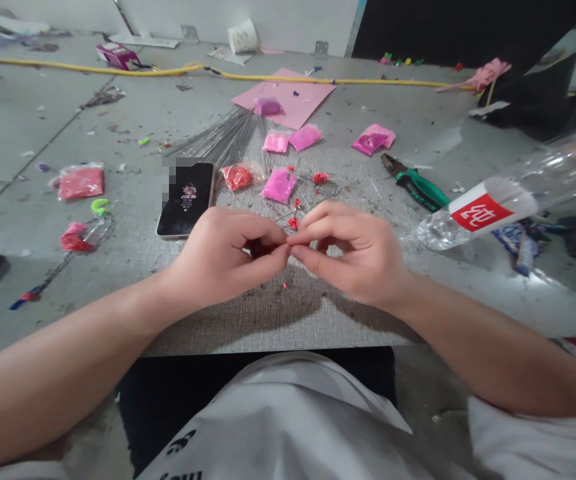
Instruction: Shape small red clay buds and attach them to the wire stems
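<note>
A small red piece (262, 251) is pinched between both hands, left hand (223, 257) and right hand (355, 253) meeting fingertip to fingertip low over the bench (468, 287), likely for fine control. Pink bags (279, 185), wires (228, 137) and pliers (418, 188) lie within reach beyond.

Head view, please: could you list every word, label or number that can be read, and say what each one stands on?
None reads clearly.
Bottle label: white characters on red, too tilted to read.
Pliers: lettering on green handle, too small.
Phone: screen text too small.
Shirt: dark print, cut off.
</note>
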Motion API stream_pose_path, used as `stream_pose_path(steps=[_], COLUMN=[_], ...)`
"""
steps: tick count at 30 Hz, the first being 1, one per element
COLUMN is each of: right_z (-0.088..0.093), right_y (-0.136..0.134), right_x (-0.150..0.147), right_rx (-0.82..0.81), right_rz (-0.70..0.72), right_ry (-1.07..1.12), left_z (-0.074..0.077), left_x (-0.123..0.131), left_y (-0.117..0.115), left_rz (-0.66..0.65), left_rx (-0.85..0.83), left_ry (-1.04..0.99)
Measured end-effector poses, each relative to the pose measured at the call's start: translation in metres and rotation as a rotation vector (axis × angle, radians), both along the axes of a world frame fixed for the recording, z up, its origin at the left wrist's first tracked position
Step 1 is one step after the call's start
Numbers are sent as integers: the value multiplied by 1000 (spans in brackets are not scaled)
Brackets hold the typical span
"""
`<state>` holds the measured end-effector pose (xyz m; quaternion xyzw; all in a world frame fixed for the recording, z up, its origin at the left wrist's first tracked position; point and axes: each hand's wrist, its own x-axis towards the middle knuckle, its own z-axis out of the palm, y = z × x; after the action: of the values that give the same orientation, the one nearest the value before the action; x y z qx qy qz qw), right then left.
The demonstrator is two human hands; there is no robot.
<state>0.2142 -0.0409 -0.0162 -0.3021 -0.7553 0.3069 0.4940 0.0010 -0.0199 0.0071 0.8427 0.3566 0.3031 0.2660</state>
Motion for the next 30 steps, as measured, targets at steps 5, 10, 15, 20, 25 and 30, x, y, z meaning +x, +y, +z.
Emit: stream_pose_path(steps=[5,10,15,20,25,30], right_z=[-3,-9,-14,-13,-11,-10], right_y=[4,9,11,12,13,14], right_x=[-2,-3,-2,-1,-2,-2], right_rx=[-335,-553,-590,-562,-565,-536], right_rz=[39,91,149,139,113,132], right_ry=[177,275,356,371,360,368], left_z=[-5,-4,4,4,-9,-17], left_x=[1,2,-6,-13,-10,-9], left_y=[-2,-1,15,32,31,28], left_rz=[40,76,-81,-386,-545,-536], left_rx=[83,-98,-152,-122,-86,-29], left_ry=[-53,-135,23,371,504,496])
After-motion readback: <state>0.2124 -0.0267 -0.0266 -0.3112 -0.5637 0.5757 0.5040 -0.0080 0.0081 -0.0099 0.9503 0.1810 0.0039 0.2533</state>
